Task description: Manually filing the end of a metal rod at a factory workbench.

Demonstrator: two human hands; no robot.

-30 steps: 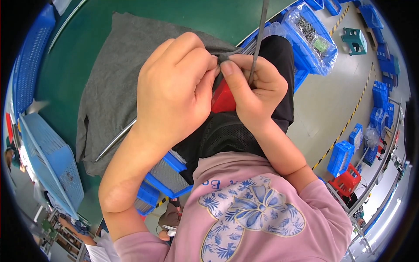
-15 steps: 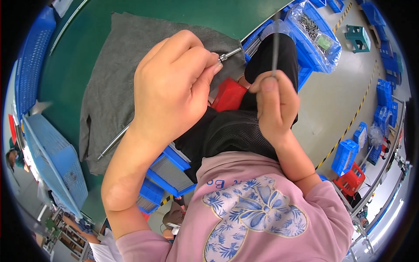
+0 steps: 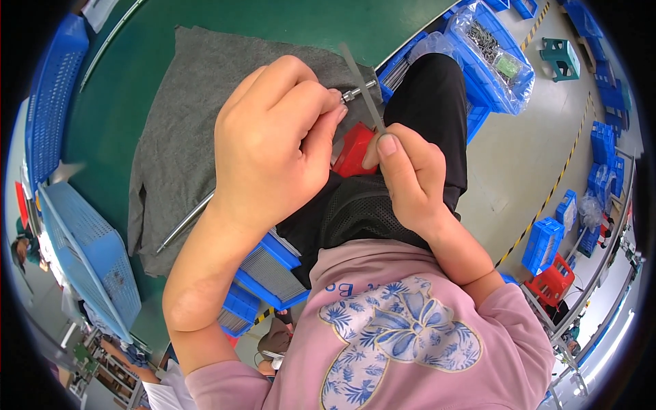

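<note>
My left hand (image 3: 273, 137) is closed, thumb and fingers pinching a shiny metal rod (image 3: 361, 89) with a stepped collar. Its tip points up and to the right. Another length of slim metal rod (image 3: 183, 224) shows below my left wrist, over the grey cloth; whether both are one piece is hidden by the hand. My right hand (image 3: 413, 174) grips the lower end of a thin grey strip (image 3: 362, 89) between thumb and bent fingers. The strip tilts up to the left and crosses in front of the rod's collared end; whether they touch I cannot tell.
A grey cloth (image 3: 184, 102) covers part of the green table (image 3: 287, 27). Blue perforated baskets (image 3: 92, 256) stand at the left. Blue trays of thin rods (image 3: 263, 270) sit near my lap, below a red object (image 3: 352, 147). A blue bin (image 3: 502, 89) holds metal parts at upper right.
My right hand has moved left toward my left hand. The strip has swung from nearly upright to leaning left, now across the rod's end. My left hand has barely shifted.
</note>
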